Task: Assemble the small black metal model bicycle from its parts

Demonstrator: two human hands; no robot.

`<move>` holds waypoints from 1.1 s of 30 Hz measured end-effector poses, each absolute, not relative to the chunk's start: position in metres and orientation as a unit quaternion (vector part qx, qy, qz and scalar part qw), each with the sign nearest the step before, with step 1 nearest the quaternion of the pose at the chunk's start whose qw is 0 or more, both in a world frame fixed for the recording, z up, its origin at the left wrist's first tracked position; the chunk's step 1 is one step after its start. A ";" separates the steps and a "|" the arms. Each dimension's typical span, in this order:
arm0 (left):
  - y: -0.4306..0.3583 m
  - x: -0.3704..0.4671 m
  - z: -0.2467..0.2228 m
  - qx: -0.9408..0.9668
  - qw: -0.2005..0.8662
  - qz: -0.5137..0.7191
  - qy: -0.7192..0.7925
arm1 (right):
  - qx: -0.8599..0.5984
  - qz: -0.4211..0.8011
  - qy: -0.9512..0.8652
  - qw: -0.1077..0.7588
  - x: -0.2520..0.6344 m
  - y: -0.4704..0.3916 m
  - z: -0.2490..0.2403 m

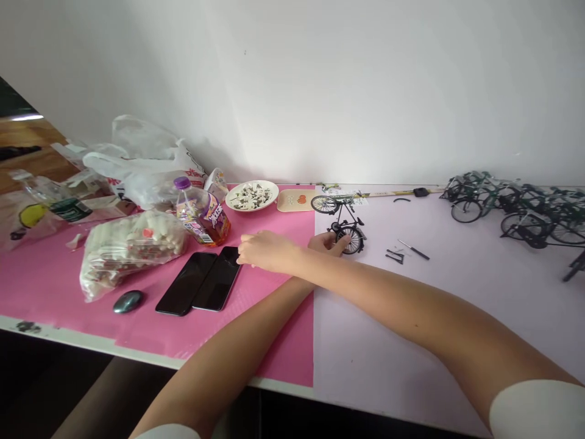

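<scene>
My left hand (326,242) is closed on the rear wheel of a small black model bicycle (346,214), which is tilted with its front wheel toward the wall. Crossing over my left forearm, my right hand (265,250) reaches to the left with curled fingers. Its fingertips are at the upper right edge of a black phone (220,277); whatever they may pinch is hidden. To the right of the bicycle lie a small screwdriver (415,249) and a black forked part (395,256).
Behind my right hand stand a plate of small parts (252,209), a beige tray (290,200) and a purple-capped bottle (201,213). Another phone (186,283), a dark mouse (128,301) and a stuffed plastic bag (132,250) lie left. Several model bicycles (525,210) crowd the right.
</scene>
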State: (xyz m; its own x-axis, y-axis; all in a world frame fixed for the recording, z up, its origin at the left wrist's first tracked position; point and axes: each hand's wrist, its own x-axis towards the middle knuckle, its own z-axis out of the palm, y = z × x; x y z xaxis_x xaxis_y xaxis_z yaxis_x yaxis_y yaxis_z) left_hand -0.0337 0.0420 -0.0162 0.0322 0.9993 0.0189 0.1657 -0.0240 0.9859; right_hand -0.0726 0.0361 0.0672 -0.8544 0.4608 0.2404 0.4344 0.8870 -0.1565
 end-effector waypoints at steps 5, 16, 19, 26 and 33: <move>0.038 -0.034 -0.013 0.557 0.461 0.460 0.516 | -0.144 -0.015 -0.989 0.043 -0.091 0.043 0.066; 0.038 -0.031 -0.016 0.536 0.497 0.475 0.490 | -0.072 -0.101 -0.992 0.001 -0.103 0.029 0.064; 0.038 -0.031 -0.018 0.533 0.493 0.477 0.496 | -0.062 -0.106 -0.992 0.000 -0.103 0.029 0.061; 0.036 -0.031 -0.020 0.558 0.474 0.479 0.484 | -0.108 -0.096 -0.988 0.061 -0.096 0.019 0.055; 0.026 -0.031 -0.010 0.598 0.456 0.467 0.464 | -0.150 0.061 -0.985 0.066 -0.085 0.005 0.059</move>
State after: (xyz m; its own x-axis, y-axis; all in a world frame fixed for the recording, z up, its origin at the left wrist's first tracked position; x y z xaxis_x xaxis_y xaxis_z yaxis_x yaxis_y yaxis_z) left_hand -0.0307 0.0258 -0.0095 0.1331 0.9819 0.1344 0.1299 -0.1518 0.9798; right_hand -0.0851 0.0049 0.0594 -0.9463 0.3032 0.1126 0.2871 0.9477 -0.1392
